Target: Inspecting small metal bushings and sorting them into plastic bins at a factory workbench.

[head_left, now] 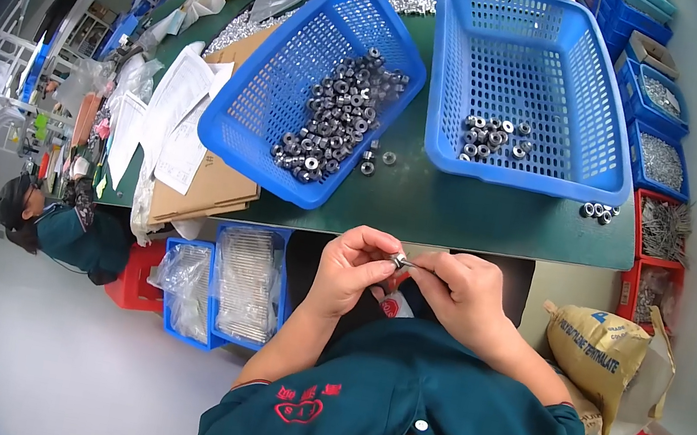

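Just in front of the table's near edge, my left hand [354, 276] pinches a small metal ring-shaped part [398, 260] between thumb and fingers. My right hand [465, 294] is closed on a thin metal pin-like piece [411, 265], whose tip meets the ring; its kind is too small to make out. Beyond my hands, a tilted blue basket [244, 99] holds a heap of dark metal rings [332, 123]. To its right, another blue basket [517, 177] has a small cluster of similar rings [491, 137] at its near end.
Loose rings [367, 167] lie between the baskets, others [596, 212] at the green table's [458, 222] right. Papers [185, 144] and cardboard [210, 190] lie left. Blue crates [247, 284] stand below; a sack [598, 351] and stacked bins [658, 159] stand right. A co-worker [70, 231] sits far left.
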`<state>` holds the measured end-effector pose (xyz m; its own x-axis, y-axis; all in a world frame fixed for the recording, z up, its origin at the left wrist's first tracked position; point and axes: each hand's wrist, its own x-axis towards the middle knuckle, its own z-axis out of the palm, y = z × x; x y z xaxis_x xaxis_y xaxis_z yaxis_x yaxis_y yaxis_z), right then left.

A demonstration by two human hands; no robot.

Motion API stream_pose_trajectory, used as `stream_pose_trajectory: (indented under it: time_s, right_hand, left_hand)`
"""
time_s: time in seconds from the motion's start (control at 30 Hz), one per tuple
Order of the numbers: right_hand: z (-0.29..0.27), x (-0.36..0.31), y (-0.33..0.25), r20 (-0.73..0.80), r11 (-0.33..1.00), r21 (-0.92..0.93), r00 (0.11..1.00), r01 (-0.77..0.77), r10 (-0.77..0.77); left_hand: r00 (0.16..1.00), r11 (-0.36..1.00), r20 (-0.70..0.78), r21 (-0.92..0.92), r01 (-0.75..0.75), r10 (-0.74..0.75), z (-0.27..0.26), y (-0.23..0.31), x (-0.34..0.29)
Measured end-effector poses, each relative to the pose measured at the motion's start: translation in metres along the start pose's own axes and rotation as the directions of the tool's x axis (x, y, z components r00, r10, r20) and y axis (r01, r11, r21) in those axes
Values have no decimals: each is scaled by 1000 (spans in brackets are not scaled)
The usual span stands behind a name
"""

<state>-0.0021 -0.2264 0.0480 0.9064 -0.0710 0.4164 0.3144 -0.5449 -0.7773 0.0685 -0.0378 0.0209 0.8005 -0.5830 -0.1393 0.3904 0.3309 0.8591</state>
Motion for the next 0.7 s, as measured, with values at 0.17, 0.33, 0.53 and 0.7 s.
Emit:
stream_pose_trajectory:
  time_s: [0.17, 0.33, 0.53, 0.7]
  right_hand:
    - [-4, 0, -6, 129, 961, -235, 984, 148, -120]
    - [2, -1, -3, 171, 997, -80, 985, -18, 32]
    - [6, 4, -3, 407, 691, 354, 769, -630, 493]
    - [10, -3, 1, 260, 774, 372, 858, -513, 444]
  left_hand:
    - [994, 951, 87, 298, -89, 66, -4, 9, -9]
    - [980, 883, 150, 430, -187, 134, -5, 14, -9]
    - [996, 880, 15, 466, -89, 93, -2, 13, -10]
    - [989, 999, -146, 48, 7, 0, -9, 4, -8]
